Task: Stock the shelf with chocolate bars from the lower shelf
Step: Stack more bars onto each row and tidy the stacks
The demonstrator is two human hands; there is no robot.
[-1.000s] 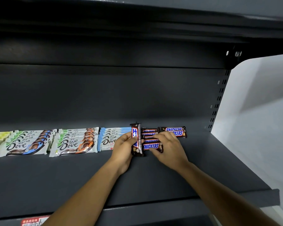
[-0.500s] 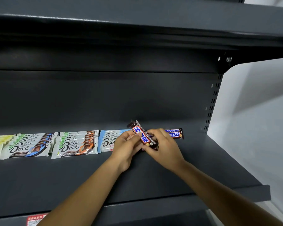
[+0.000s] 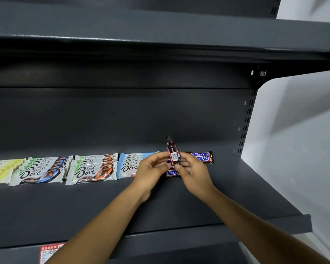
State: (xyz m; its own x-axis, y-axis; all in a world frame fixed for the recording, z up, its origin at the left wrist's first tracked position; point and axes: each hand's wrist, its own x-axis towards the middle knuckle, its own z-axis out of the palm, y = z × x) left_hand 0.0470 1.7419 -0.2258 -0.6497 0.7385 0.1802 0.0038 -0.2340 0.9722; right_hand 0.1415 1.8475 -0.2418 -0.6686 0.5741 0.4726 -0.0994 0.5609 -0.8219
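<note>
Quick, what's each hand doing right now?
Left hand: pinches the upright Snickers bar from its left side.
Right hand: pinches the same Snickers bar from the right.

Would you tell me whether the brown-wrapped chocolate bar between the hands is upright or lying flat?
Upright, leaning slightly: the brown-wrapped chocolate bar is held on end by left hand and right hand, barcode facing camera.
</note>
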